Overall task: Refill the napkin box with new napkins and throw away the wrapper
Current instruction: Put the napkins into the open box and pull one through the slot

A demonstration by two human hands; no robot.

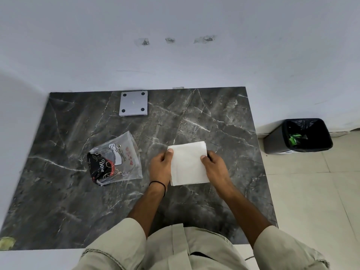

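A white stack of napkins [188, 163] lies on the dark marble table [68, 191], right of centre. My left hand [161, 167] grips its left edge with the thumb on top. My right hand [215, 165] holds its right edge the same way. To the left lies the clear plastic wrapper [118, 158], open and crumpled, with a black and red printed insert inside. A grey square plate with dark round feet [133, 103], apparently the napkin box part turned upside down, rests at the table's far edge by the wall.
A black bin [298, 136] lined with a black bag stands on the tiled floor right of the table; something green lies inside it. A white wall runs along the table's far edge. A yellowish stain [6, 243] marks the near left corner.
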